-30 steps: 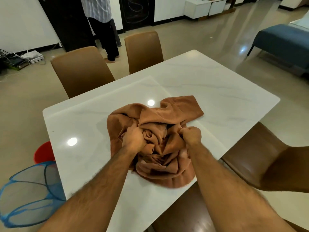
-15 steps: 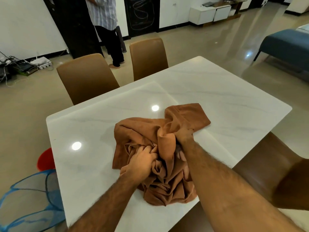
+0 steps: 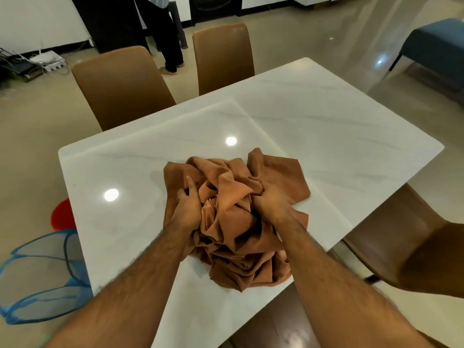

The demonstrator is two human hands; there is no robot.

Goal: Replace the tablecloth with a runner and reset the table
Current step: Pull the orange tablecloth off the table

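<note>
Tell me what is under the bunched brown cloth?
The brown cloth lies on the white table. Both hands grip it; whatever may sit beneath its folds is covered.

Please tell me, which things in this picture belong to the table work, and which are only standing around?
Belonging to the job:
- brown tablecloth, bunched up, in the grip of the left hand and right hand
- white table

Just around:
- blue mesh basket on the floor
- red bucket
- brown chairs
- blue bench
</note>
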